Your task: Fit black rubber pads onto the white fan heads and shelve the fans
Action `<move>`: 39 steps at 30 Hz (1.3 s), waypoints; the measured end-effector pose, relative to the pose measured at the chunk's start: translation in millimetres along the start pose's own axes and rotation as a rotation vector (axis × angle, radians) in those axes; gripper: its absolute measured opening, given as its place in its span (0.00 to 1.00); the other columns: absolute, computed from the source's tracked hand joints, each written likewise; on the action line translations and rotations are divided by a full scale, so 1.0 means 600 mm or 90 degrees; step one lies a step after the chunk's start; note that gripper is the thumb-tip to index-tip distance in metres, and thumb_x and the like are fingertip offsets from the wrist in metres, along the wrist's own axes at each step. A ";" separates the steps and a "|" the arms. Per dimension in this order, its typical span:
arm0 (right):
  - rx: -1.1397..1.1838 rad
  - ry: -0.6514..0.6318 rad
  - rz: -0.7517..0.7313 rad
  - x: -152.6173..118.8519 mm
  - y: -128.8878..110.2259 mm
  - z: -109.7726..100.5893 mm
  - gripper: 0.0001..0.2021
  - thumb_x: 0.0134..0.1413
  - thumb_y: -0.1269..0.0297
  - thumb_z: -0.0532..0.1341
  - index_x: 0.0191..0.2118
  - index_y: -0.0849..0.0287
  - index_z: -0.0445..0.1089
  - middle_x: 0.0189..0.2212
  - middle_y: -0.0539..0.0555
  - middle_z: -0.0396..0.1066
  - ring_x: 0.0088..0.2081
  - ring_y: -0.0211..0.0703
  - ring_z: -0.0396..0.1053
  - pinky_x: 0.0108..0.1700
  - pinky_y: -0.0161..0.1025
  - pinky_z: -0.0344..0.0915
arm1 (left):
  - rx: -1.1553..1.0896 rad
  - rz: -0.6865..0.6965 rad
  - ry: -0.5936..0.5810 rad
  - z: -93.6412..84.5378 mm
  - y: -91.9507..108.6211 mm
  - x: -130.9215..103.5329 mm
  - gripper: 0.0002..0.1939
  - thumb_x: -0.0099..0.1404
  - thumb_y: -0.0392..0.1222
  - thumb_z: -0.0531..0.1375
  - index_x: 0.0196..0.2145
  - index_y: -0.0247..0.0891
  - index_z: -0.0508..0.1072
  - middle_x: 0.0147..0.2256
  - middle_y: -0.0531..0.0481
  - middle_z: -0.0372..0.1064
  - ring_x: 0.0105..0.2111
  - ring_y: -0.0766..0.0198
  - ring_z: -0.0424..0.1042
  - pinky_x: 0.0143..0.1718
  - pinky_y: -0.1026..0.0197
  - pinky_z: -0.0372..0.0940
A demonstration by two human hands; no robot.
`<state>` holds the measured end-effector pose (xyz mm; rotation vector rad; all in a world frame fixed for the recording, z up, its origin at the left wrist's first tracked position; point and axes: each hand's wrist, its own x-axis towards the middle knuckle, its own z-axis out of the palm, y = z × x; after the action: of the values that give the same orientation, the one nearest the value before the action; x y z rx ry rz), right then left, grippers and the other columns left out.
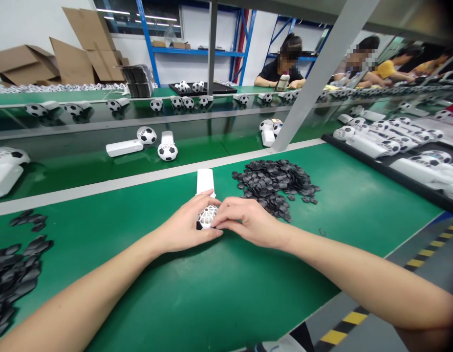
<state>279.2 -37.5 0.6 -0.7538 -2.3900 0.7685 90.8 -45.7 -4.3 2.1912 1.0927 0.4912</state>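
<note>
On the green table lies a white device [205, 180] with a slim body and a football-patterned round head [207, 217]. My left hand [189, 222] is wrapped around the head, thumb on the near side and fingers on the far side. At the head's right side my right hand [248, 220] is closed in a pinch, its fingertips touching the head. Whatever the pinch may hold is hidden. Behind my right hand spreads a pile of small black pieces [277, 183].
More black pieces [17, 274] lie at the left. A black tray [387, 171] full of football-headed devices stands at the right. Beyond the table's pale edge strip [101, 188], a conveyor belt [211, 142] carries similar devices. A grey slanted post [317, 83] rises there. Several people sit across.
</note>
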 end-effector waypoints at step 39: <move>-0.236 0.002 -0.051 -0.011 0.032 -0.037 0.07 0.55 0.75 0.54 0.34 0.60 0.67 0.33 0.53 0.68 0.37 0.41 0.61 0.39 0.38 0.60 | 0.031 -0.092 -0.086 -0.052 -0.006 -0.009 0.28 0.51 0.33 0.54 0.51 0.44 0.59 0.49 0.49 0.56 0.41 0.60 0.65 0.38 0.61 0.62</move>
<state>304.0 -20.4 2.0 -0.7918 -2.5744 0.2924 67.5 -37.0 15.5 2.1335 1.1889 0.2520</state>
